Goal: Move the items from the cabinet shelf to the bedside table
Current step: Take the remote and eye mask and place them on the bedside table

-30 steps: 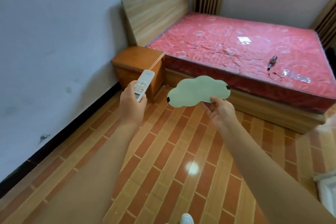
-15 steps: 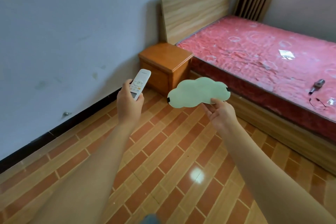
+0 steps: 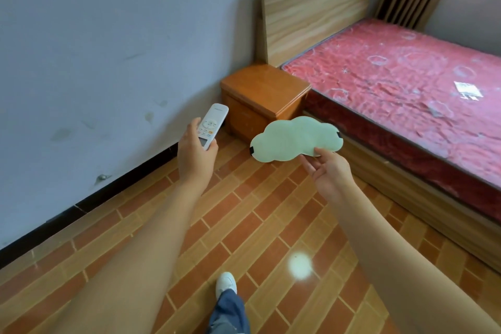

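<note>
My left hand (image 3: 195, 156) is closed around a white remote control (image 3: 211, 125), which points up and away from me. A pale green, cloud-shaped eye mask (image 3: 294, 140) with black strap ends is pinched by its lower right edge in my right hand (image 3: 326, 173). Both are held out in front of me above the floor. The orange wooden bedside table (image 3: 264, 89) stands just beyond them in the corner between the wall and the bed, and its top is bare.
A bed with a red mattress (image 3: 406, 89) and a wooden headboard (image 3: 317, 22) fills the right side. A grey wall (image 3: 108, 49) with a black skirting runs along the left. Brick-pattern floor tiles (image 3: 257, 225) lie underfoot; my white shoe (image 3: 226, 282) shows below.
I have come closer to the bedside table, which now looks larger and sits more to the right. Both hands keep the same hold on the remote and the eye mask.
</note>
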